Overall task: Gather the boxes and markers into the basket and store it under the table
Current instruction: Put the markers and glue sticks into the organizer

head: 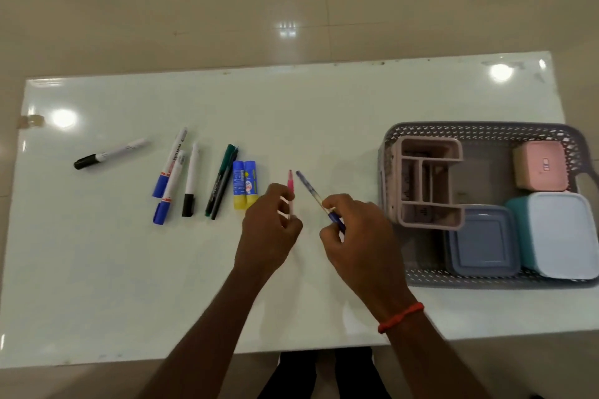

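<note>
Now left hand (270, 220) fingers pinching pink pen (290, 186), right hand (353, 230) gripping blue pen (312, 196)

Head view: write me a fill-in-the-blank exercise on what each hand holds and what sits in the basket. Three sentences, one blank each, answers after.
1. The left hand holds a pen whose colour is ____.
2. The grey basket stands at the table's ____ end.
3. The two glue sticks with blue bodies and yellow caps lie side by side, nearest to the ____ hand.

The right hand holds a blue pen.

Missing words: pink; right; left
</note>
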